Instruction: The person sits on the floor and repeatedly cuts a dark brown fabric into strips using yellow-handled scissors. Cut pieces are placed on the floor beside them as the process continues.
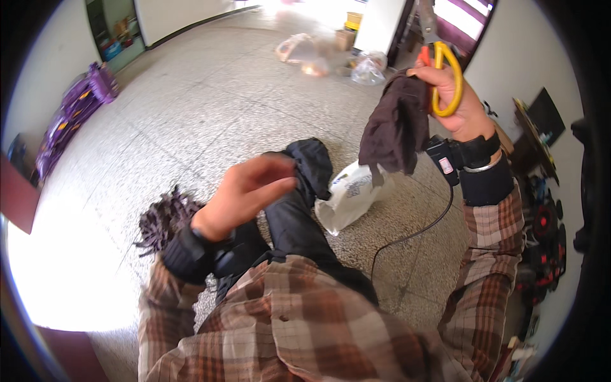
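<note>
My right hand (448, 95) is raised and grips scissors (457, 90) with yellow handles, their blades pointing up and away. From the same hand hangs a piece of dark brown cloth (394, 124), pinched by the fingers. Over my lap, my left hand (246, 193) is held with thumb and fingers apart and nothing between them; its fingertips are blurred. Just past those fingertips, a dark cloth (312, 164) lies over my knee. A white plastic bag (351, 196) with printing stands on the floor, partly behind the hanging cloth.
A heap of dark cloth strips (169, 217) lies on the floor by my left forearm. A black cable (405, 236) runs down from my right wrist device. Plastic bags (367, 69) and a cardboard box (344, 40) stand farther off. Purple wrapped packages (71, 114) lean along the left wall.
</note>
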Action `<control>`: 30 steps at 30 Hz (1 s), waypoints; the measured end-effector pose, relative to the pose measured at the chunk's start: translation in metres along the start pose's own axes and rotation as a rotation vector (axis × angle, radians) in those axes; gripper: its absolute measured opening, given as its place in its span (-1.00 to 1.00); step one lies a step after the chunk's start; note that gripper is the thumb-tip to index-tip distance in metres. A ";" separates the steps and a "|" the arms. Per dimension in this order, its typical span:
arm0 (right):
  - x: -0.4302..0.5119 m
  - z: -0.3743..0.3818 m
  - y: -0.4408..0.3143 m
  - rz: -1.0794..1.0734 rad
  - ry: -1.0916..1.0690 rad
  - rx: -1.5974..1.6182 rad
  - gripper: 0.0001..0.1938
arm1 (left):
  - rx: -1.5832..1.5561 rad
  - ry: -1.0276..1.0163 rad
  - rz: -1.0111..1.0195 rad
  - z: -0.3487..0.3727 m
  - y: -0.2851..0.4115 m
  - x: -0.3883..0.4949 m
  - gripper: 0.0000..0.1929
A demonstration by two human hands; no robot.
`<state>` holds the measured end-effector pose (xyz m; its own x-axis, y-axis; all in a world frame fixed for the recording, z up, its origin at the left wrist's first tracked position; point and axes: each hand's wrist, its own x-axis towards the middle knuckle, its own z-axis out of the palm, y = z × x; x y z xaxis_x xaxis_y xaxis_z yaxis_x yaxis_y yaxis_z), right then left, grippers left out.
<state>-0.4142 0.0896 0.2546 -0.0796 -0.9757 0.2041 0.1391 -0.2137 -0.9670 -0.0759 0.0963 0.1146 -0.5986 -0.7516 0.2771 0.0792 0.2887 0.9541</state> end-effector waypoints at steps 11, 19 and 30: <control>0.008 0.122 0.077 0.371 -0.454 0.045 -0.76 | -0.429 0.218 -0.099 0.027 -0.014 0.039 -0.69; -0.028 0.033 0.172 0.524 -0.369 -0.341 -0.73 | -0.911 0.599 -0.216 -0.081 -0.121 -0.093 -0.73; -0.137 -0.033 0.342 0.851 -0.144 -0.186 -0.74 | -0.662 0.787 -0.707 -0.054 -0.180 -0.235 -0.14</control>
<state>-0.3879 0.1518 -0.1093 0.1045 -0.7996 -0.5914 -0.0690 0.5874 -0.8064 0.0938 0.1892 -0.1161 -0.0522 -0.8369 -0.5449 0.4569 -0.5052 0.7322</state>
